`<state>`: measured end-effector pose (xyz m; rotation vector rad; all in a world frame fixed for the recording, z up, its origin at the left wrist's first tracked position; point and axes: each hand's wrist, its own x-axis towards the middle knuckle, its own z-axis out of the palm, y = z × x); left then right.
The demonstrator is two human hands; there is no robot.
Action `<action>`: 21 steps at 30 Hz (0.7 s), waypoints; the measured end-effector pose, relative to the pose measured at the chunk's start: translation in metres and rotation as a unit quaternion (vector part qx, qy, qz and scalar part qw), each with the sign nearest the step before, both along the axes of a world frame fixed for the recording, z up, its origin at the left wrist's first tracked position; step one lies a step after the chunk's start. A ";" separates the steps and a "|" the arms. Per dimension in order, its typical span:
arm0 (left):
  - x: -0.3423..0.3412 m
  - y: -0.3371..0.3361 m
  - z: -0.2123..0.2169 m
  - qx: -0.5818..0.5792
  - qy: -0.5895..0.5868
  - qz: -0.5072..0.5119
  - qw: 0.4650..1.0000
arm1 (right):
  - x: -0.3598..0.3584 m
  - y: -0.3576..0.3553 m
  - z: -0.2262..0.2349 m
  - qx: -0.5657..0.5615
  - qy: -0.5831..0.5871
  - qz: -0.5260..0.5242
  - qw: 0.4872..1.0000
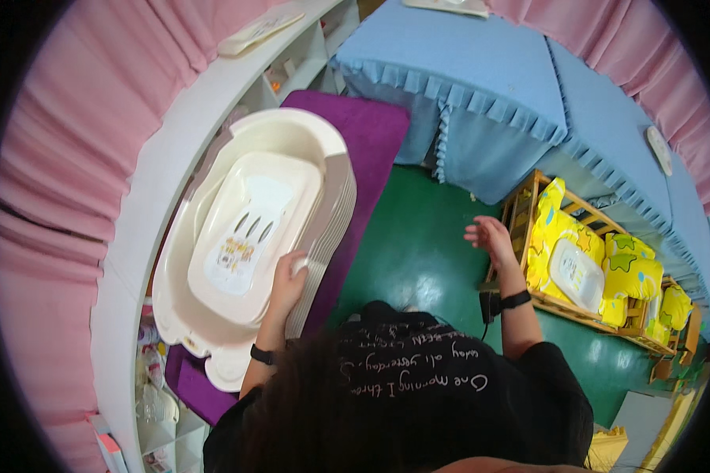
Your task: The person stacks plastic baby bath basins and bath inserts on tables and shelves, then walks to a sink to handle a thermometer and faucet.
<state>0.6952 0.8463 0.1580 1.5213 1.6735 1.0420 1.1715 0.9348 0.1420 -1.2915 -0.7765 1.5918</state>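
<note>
A stack of cream and taupe baby bathtubs (pixel 331 229) is at my left. Inside the top tub lies a smaller cream basin (pixel 296 177) with a printed white panel and three dark slots. My left hand (pixel 287 284) is over the stack's near right rim, its thumb apart from loosely bent fingers. I see nothing held in it, and whether it touches the rim I cannot tell. Over the green floor (pixel 402 229) my right hand (pixel 491 238) is raised, fingers apart and slightly curled, holding nothing. It is nearest to a wooden doll-sized crib (pixel 538 180).
The tubs rest on a purple cloth (pixel 375 130) beside a white shelf unit (pixel 154 229). Blue-draped tables (pixel 457 47) stand ahead and to the right. Yellow patterned bedding (pixel 546 229) and a small white basin (pixel 560 264) lie in the crib. Pink curtains (pixel 63 173) hang along the left.
</note>
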 end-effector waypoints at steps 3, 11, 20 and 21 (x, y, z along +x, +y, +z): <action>0.039 0.037 0.020 0.046 0.111 -0.065 0.991 | 0.033 0.010 -0.019 -0.014 0.021 -0.029 0.999; 0.079 0.148 0.009 0.053 0.038 -0.084 0.994 | 0.059 0.094 -0.030 -0.052 0.010 -0.041 0.998; 0.104 0.338 0.031 0.088 -0.014 -0.082 0.993 | 0.064 0.283 -0.012 -0.045 -0.021 -0.044 0.998; 0.102 0.356 0.034 0.079 -0.029 -0.075 0.994 | 0.059 0.308 -0.004 -0.040 -0.020 -0.035 0.998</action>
